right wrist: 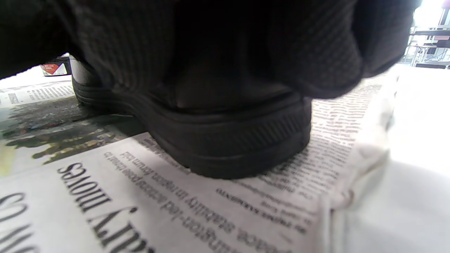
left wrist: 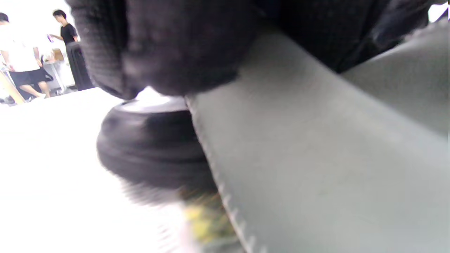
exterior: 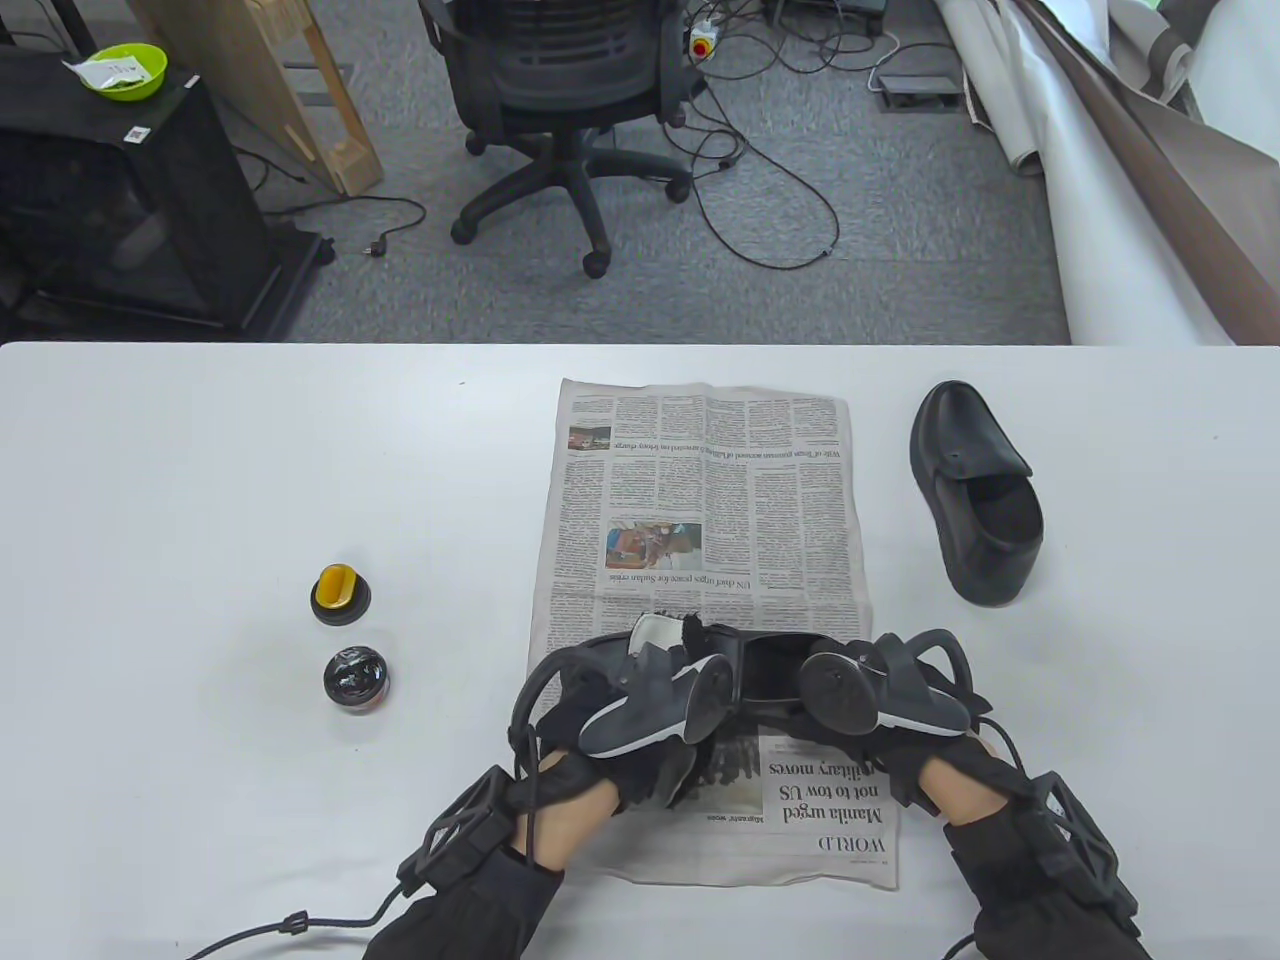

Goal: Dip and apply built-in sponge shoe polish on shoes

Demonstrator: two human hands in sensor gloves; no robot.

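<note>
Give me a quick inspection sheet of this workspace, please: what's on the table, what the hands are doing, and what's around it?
Surface: white table, newspaper spread mid-table.
Job's things: one black shoe on the newspaper between both hands; second shoe on bare table to the right; open polish jar and yellow-topped lid to the left.
Clutter: nothing seen.
Grippers: left hand and right hand both on the near shoe; the grip itself is hidden by the trackers.
Cables: glove leads at the near edge; loose cables on the floor.
Surroundings: office chair, black cabinet with green bowl.
</note>
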